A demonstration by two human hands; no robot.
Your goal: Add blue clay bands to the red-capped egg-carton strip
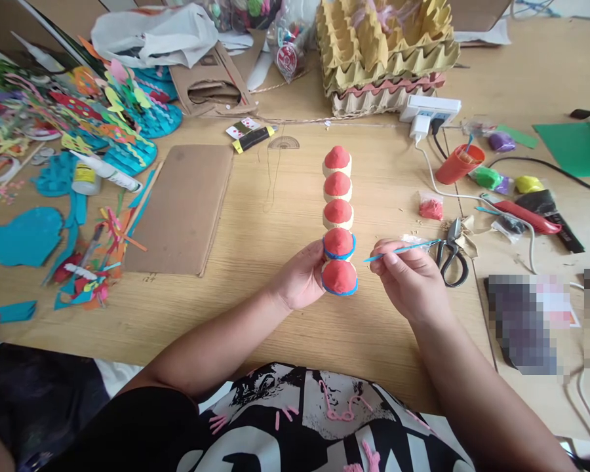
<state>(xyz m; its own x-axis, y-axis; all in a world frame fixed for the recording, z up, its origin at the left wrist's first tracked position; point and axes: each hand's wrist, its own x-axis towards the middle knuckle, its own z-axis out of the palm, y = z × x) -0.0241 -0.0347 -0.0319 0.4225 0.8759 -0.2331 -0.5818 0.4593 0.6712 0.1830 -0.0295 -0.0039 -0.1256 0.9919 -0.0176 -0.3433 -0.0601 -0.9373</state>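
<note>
Steadying the near end of a row of five cardboard egg-cup domes capped with red clay [338, 219], the left hand [302, 278] curls loosely around the lowest dome, fingers closed against its side. The row lies on the wooden bench [275, 216], running from near the middle toward the near edge, and its two nearest domes carry a ring of blue around their bases (the other three are bare cardboard below the red). The right hand [406, 275] sits just right of the row, fingertips pinched shut on a thin blue strip [403, 249] that stretches out to the right. Just beyond that strip lie black-handled scissors [452, 252], with a small lump of red clay [431, 208] farther back. An orange plastic cup [459, 164] lies tipped near the right side, beside green, purple and yellow clay lumps [501, 177]. Stacked egg trays [383, 59] stand at the far edge, a flat brown cardboard sheet [184, 206] lies left of centre, and coloured paper cuttings [78, 144] crowd the left edge.
</note>
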